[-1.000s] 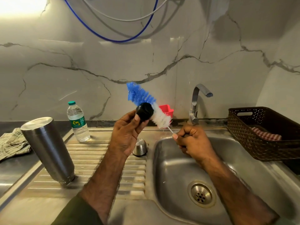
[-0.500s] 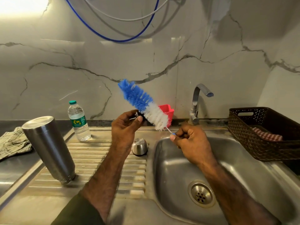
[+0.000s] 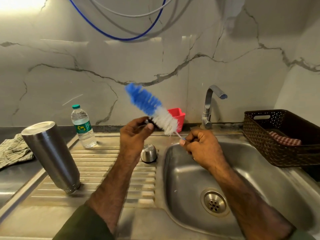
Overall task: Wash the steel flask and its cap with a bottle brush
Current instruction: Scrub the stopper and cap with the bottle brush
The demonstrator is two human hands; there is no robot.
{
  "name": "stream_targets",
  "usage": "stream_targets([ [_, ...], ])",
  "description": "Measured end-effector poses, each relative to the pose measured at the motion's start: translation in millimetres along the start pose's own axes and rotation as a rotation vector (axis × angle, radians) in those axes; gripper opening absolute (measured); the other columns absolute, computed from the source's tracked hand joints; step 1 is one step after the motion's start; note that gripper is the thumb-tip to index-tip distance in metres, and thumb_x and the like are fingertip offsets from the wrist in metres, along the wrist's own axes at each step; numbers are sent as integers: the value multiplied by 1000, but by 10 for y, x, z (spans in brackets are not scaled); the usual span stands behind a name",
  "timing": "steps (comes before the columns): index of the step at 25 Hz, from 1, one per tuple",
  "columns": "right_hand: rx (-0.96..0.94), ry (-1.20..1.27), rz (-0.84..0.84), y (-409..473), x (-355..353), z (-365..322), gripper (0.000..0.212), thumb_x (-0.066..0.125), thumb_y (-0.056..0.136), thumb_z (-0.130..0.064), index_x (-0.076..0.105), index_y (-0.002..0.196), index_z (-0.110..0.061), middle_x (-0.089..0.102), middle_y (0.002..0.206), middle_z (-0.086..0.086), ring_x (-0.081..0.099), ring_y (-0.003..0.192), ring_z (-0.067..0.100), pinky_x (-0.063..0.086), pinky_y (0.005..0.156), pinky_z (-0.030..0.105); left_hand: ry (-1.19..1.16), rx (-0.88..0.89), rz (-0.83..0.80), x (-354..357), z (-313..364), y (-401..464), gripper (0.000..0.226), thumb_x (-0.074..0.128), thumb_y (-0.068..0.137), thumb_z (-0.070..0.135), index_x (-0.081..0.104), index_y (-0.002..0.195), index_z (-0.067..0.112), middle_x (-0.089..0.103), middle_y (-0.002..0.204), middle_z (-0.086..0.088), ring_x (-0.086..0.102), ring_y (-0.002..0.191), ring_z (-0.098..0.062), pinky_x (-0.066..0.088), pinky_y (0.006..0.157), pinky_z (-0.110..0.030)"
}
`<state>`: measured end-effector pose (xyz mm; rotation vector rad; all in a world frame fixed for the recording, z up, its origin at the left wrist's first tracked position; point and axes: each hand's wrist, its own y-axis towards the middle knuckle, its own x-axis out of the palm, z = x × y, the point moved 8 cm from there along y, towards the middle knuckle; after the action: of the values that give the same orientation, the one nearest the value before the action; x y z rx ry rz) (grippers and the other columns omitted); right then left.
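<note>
1. Far left, a crumpled cloth (image 3: 13, 151) lies on the tabletop (image 3: 15, 177), probably kept there for drying.
2. The steel flask (image 3: 50, 156) stands mouth-down on the ribbed drainboard (image 3: 97, 170), leaning a bit. My guess is it's parked there to drain.
3. Behind it is a plastic water bottle (image 3: 83, 126), upright, not part of the job.
4. The left hand (image 3: 133, 135) is raised over the drainboard, fingers curled round a small dark piece, I think the flask's inner stopper (image 3: 151, 121). It's mostly hidden, so I can't be sure.
5. A shiny steel cap (image 3: 149, 153) sits dome-up on the drainboard just beside the sink (image 3: 259, 170), waiting its turn I'd say.
6. The bottle brush (image 3: 152, 108) angles up and left, white bristles pressed against that dark piece.
7. The right hand (image 3: 202, 149) pinches the thin handle low down, fingers tightly closed. Held over the basin so drips land there.
8. Tap (image 3: 210, 106) looks off. A brown basket (image 3: 280, 135) sits far right.
</note>
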<state>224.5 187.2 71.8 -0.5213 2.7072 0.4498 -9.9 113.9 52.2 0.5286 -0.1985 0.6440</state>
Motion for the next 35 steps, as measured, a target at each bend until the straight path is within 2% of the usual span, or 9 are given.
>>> stream_targets([
  [3,22,99,87,61,-58,15,25,77,92,-16,64,72,-8,60,53,0,48,41,8,43,46,25,56,28,-94,217,-40,-42,41,87,80,3,75,119,1,79,110,-20,75,104,-34,61,100,-49],
  [7,98,165,-117,-12,25,119,25,77,91,-7,61,74,1,56,56,11,42,37,11,34,39,21,-83,-14,108,-178,-38,77,50,83,83,9,68,127,-6,73,121,-31,70,118,-50,60,101,-51],
  [12,23,71,24,49,-5,17,26,78,91,-14,64,70,-9,60,52,-1,49,42,7,42,48,24,141,45,-70,134,-26,-30,43,90,77,11,76,118,7,79,111,-20,76,107,-39,60,98,-48],
  [14,55,96,-18,46,-9,62,26,77,92,-12,62,72,-5,59,53,3,47,40,10,40,44,24,85,54,6,54,17,7,38,89,80,9,76,116,8,79,110,-18,77,102,-33,61,94,-43],
  [17,95,96,-109,0,-3,136,25,76,92,-9,60,78,4,57,55,9,43,39,12,35,39,22,-49,6,89,-162,6,57,38,88,81,12,75,116,6,77,115,-25,75,110,-42,63,91,-40],
  [22,113,279,-52,21,13,123,29,73,94,-10,62,68,-11,56,58,10,40,41,16,33,42,25,-82,-66,-208,251,-94,-62,40,75,93,3,66,131,-8,74,123,-28,71,119,-46,60,100,-45],
  [26,179,281,-182,-27,37,193,20,71,94,-5,63,77,1,57,62,15,38,39,16,29,39,21,-355,-162,-13,-1,-58,52,48,66,91,6,60,134,-13,77,118,-20,77,110,-33,64,90,-35],
  [31,212,418,-182,-41,97,173,16,65,98,-4,61,87,7,55,65,16,36,40,17,24,39,22,-351,-265,-166,214,-149,-70,41,63,92,6,62,130,-10,76,122,-21,76,109,-35,64,88,-33],
  [35,225,362,-219,-78,111,200,21,67,97,-5,57,87,10,57,65,15,37,40,16,25,40,24,-366,-230,-2,7,-156,23,36,68,92,6,65,124,-11,78,113,-21,79,101,-32,65,84,-32],
])
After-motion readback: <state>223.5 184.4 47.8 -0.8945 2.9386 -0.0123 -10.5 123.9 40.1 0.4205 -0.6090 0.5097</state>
